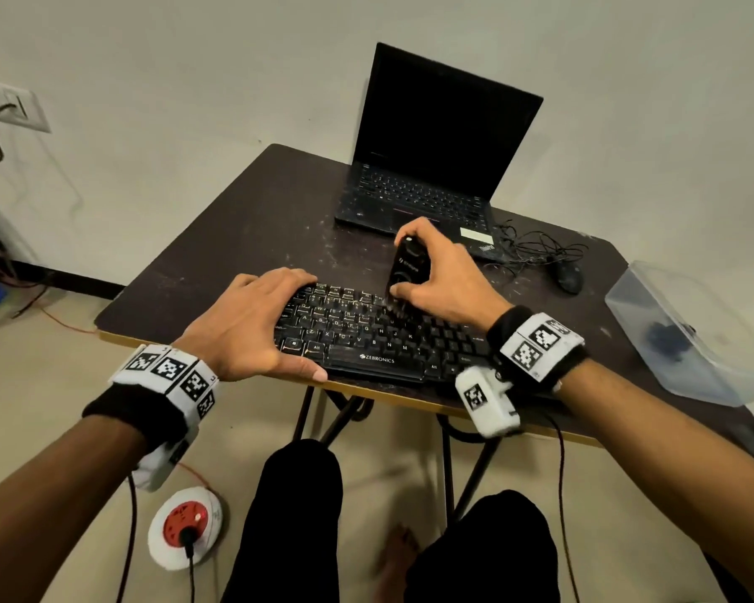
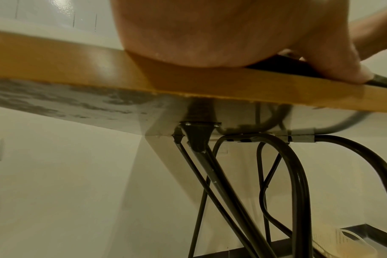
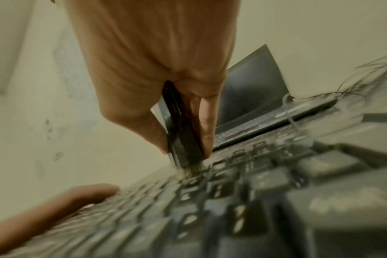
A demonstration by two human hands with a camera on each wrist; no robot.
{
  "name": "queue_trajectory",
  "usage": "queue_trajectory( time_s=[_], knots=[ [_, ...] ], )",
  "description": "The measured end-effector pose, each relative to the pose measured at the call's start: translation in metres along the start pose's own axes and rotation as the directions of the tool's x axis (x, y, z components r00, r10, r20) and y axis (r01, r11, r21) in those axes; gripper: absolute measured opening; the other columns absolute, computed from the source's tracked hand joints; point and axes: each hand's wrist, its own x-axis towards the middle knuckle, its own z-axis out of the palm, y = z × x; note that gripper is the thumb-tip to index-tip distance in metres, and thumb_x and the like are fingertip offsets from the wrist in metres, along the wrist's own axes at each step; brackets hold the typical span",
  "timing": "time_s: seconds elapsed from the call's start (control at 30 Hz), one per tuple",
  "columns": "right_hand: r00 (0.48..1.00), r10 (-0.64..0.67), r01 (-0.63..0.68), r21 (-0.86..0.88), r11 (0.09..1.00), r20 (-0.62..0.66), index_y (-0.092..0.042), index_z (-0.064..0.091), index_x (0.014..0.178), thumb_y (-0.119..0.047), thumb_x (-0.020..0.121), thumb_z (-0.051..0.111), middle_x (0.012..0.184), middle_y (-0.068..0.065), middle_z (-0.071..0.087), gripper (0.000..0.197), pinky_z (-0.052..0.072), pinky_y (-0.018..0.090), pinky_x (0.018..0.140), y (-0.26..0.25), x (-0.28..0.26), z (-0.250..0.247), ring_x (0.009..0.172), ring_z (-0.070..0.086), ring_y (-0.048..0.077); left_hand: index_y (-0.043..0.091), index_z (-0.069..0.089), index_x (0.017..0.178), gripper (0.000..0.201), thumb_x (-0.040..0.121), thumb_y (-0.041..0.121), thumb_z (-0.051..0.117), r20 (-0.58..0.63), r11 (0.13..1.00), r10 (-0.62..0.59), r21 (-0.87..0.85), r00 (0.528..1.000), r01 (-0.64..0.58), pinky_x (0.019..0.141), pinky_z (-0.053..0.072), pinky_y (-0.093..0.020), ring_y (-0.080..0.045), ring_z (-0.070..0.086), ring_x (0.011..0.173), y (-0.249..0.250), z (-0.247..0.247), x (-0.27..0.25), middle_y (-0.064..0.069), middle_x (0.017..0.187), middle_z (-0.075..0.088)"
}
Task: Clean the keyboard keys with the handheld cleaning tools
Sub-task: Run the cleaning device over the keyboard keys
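A black keyboard (image 1: 379,337) lies along the near edge of the dark table (image 1: 244,237). My left hand (image 1: 253,324) grips its left end, thumb along the front edge and fingers over the top edge. My right hand (image 1: 436,272) pinches a black brush tool (image 1: 408,267) upright, its bristles down on the upper key rows. In the right wrist view the brush tool (image 3: 179,132) sits between thumb and fingers, with bristles (image 3: 191,168) touching the blurred keyboard (image 3: 254,200). The left wrist view shows the heel of my left hand (image 2: 210,34) on the table's edge (image 2: 99,69).
An open black laptop (image 1: 436,154) stands behind the keyboard. A black mouse (image 1: 569,276) and tangled cable (image 1: 536,245) lie to its right. A clear plastic box (image 1: 688,337) sits at the table's right end. A round socket (image 1: 186,526) lies on the floor.
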Motion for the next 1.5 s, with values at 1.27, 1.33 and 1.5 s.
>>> queue_trajectory(
  time_s=[1.27, 1.33, 1.5],
  knots=[
    [0.984, 0.177, -0.176, -0.032, 0.984, 0.028, -0.020, 0.053, 0.121, -0.018, 0.080, 0.084, 0.105, 0.002, 0.069, 0.052, 0.059, 0.034, 0.075, -0.020, 0.030, 0.009, 0.095, 0.071, 0.023, 0.027, 0.036, 0.156, 0.130, 0.056, 0.107, 0.058, -0.015, 1.000, 0.000, 0.020, 1.000, 0.000, 0.121, 0.026, -0.038, -0.013, 0.050, 0.137, -0.002, 0.002, 0.003, 0.009, 0.153, 0.050],
    [0.982, 0.184, -0.186, -0.086, 0.979, -0.038, -0.018, 0.051, 0.128, -0.021, 0.082, 0.081, 0.106, 0.001, 0.065, 0.054, 0.049, 0.031, 0.079, -0.021, 0.037, 0.010, 0.103, 0.065, 0.024, 0.027, 0.037, 0.156, 0.130, 0.055, 0.105, 0.060, -0.020, 1.000, -0.010, 0.012, 1.000, 0.010, 0.122, 0.026, -0.038, -0.013, 0.050, 0.136, -0.002, -0.001, 0.004, 0.009, 0.153, 0.050],
    [0.988, 0.154, -0.153, -0.106, 0.983, 0.002, -0.017, 0.051, 0.127, -0.020, 0.081, 0.078, 0.096, -0.004, 0.063, 0.054, 0.055, 0.037, 0.077, -0.032, 0.035, 0.023, 0.097, 0.065, 0.023, 0.028, 0.037, 0.156, 0.129, 0.055, 0.104, 0.062, -0.012, 1.000, -0.004, 0.005, 1.000, 0.004, 0.120, 0.026, -0.037, -0.011, 0.050, 0.136, -0.001, 0.002, 0.002, 0.010, 0.152, 0.051]
  ],
)
